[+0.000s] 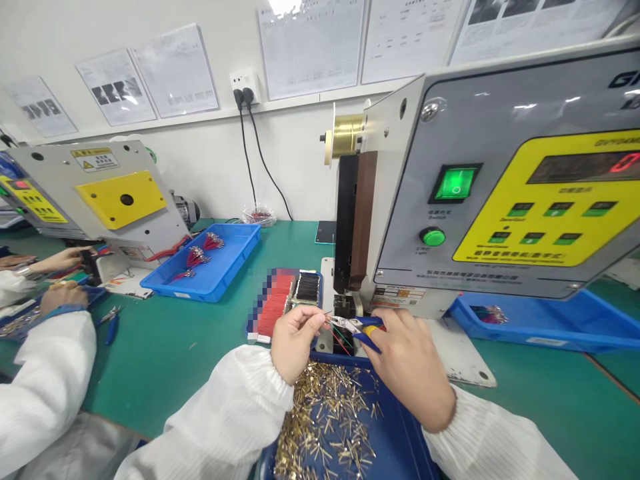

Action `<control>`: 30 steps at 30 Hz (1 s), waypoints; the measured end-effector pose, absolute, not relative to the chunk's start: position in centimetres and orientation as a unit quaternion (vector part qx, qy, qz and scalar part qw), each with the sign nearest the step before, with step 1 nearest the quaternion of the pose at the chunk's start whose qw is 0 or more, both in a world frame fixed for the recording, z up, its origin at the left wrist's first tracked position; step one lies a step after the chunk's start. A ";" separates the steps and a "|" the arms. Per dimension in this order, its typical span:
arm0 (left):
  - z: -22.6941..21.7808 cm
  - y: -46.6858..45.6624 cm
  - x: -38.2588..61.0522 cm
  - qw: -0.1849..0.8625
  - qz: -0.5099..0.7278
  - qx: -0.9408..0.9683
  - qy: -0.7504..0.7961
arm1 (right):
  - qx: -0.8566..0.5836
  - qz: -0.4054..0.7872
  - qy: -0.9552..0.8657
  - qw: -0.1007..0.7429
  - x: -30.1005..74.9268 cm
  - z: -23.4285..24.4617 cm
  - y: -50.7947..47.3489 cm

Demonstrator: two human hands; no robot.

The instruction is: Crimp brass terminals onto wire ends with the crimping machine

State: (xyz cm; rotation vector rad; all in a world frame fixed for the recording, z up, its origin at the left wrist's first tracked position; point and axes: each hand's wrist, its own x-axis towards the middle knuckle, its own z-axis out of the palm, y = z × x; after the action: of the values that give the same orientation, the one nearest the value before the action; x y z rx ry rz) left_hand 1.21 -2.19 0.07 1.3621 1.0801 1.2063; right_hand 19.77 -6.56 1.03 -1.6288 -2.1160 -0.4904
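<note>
Pinching wires [336, 335] in left fingers [309, 320] beside pliers [364, 325].

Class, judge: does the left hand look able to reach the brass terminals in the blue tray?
Probably yes: the left hand sits just above the brass terminals, nothing between, though its fingers pinch wires.

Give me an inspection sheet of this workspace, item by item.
Surface: green workbench.
Job's things: blue-handled pliers with tips at thin red and green wires; loose brass terminals heaped in a blue tray.
Clutter: red-wire bundles in another blue tray.
Hands: left hand pinches the wires; right hand grips the pliers.
Cables: two black power cords from a wall socket.
Surroundings: crimping machine, green switch lit; co-worker's hands nearby.
</note>
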 end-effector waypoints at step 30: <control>0.2 -2.2 1.2 0.495 0.499 0.558 0.441 | -0.588 -0.198 -0.759 0.197 19.6 1.2 -7.0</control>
State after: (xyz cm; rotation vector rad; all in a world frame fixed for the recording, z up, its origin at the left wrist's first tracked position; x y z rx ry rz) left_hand 1.19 -2.17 0.22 1.3536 1.0695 1.2087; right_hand 19.56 -6.95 1.22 -1.6480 -2.1254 -0.5542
